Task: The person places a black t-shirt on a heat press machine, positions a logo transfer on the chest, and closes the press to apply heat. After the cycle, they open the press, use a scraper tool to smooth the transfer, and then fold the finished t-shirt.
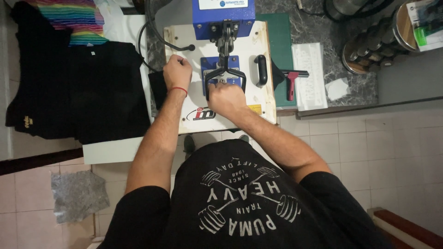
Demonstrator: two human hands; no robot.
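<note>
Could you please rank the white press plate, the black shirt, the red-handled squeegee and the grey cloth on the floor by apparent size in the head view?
1. black shirt
2. white press plate
3. grey cloth
4. red-handled squeegee

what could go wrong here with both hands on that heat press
The right hand is at the black handle over the white top plate; if the plate is hot, the knuckles could touch it. The left hand rests at the plate's left edge, close to the black cable, which it could snag. The black t-shirt lies just beside the press, and its edge seems to reach under the plate, so it might bunch or get pinched.
</note>
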